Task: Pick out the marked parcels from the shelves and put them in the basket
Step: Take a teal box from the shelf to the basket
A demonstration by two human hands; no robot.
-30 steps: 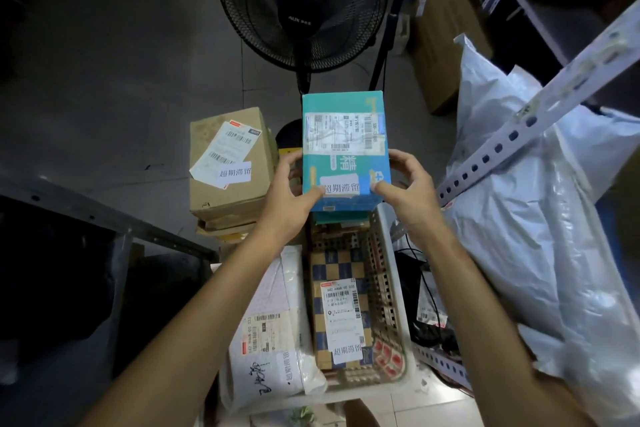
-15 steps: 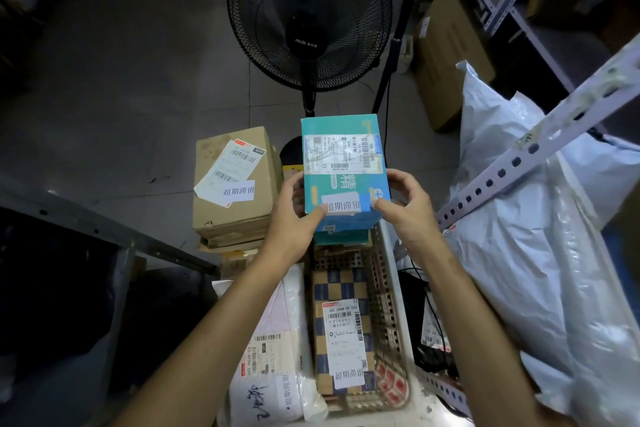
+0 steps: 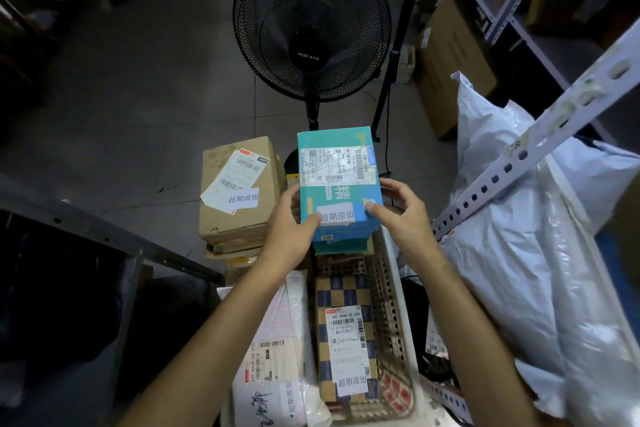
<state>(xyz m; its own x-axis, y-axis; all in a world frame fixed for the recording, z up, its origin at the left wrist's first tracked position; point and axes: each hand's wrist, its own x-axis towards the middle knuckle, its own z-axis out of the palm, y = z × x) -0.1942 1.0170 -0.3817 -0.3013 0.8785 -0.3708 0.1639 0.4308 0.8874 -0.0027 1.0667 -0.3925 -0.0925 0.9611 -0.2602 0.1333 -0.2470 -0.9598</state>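
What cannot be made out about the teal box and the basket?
Head view:
- Underside of the teal box: hidden by the box, left hand and right hand.
- Left wall of the basket: behind a forearm and the white bag.
- Fine print on the shipping label: too small.

Teal parcel [image 3: 337, 191]: lower than a second ago, sunk a little against the brown carton [image 3: 239, 215] beside it, near end now close over the far end of the basket [image 3: 391, 305]. Left hand [image 3: 291, 229] and right hand [image 3: 405, 218]: come down with it. View: tipped upward, so the fan [image 3: 311, 24] now shows whole.
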